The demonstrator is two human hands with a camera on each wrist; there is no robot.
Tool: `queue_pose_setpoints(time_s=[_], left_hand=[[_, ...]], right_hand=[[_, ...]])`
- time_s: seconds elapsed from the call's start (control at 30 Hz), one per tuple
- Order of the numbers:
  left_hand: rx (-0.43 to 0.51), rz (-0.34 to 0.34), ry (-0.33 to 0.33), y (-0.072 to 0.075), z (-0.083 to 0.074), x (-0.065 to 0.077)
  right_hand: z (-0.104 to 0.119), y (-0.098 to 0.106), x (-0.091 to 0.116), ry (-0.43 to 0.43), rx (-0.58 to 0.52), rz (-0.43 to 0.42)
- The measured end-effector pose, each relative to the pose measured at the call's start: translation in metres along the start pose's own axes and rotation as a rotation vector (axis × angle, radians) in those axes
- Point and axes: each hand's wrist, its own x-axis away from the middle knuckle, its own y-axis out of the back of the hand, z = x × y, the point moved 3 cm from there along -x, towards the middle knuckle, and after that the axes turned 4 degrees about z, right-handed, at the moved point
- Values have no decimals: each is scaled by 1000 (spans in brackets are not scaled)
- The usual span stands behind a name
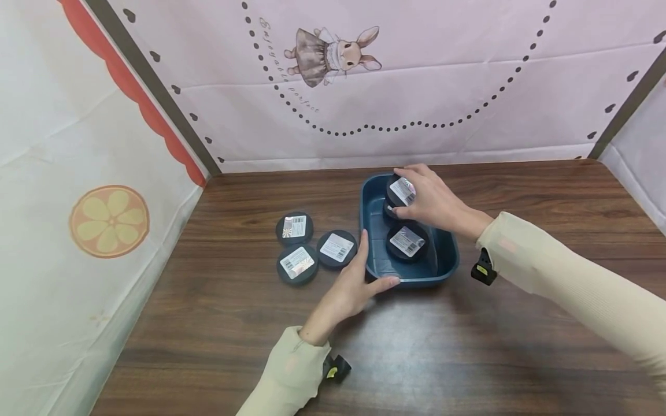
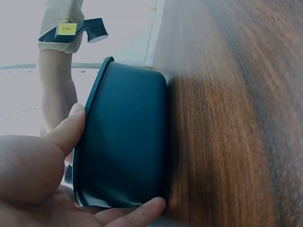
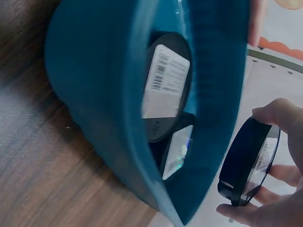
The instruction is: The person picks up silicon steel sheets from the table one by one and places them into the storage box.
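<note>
My right hand (image 1: 432, 199) pinches the edge of a flat round black container (image 1: 403, 190) with a white label, over the far end of the blue tub (image 1: 450, 257). In the right wrist view this held container (image 3: 244, 161) stands tilted beyond the tub's rim. Inside the tub lies another labelled round container (image 1: 407, 241). A further one (image 3: 177, 153) shows partly, covered by the held container and hand in the head view. My left hand (image 1: 350, 290) rests at the tub's near left corner, thumb (image 2: 71, 128) on the rim and fingers along the outer wall.
Left of the tub, three similar round containers (image 1: 294, 227) lie close together on the wooden table (image 1: 224, 323). A printed cloth (image 1: 437, 86) hangs behind the table's far edge, with another cloth (image 1: 62, 144) along the left side.
</note>
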Motion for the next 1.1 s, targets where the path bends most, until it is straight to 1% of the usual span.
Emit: queue_pose_setpoints(time_s=[0.1, 0.43, 0.53, 0.7, 0.83, 1.1], left_hand=[[1, -3, 0, 0, 1, -1], [-9, 15, -15, 2, 6, 7], [-12, 7, -29, 0, 8, 6], [-10, 8, -31, 1, 9, 5], [-10, 17, -25, 2, 9, 4], [-11, 16, -18, 4, 9, 4]], right_hand=[[-3, -2, -4, -19, 0, 7], [-5, -12, -7, -80, 8, 24], [-8, -13, -9, -91, 9, 17], [-10, -15, -13, -108, 34, 19], [-12, -18, -16, -129, 59, 35], [-11, -22, -21, -138, 105, 74]])
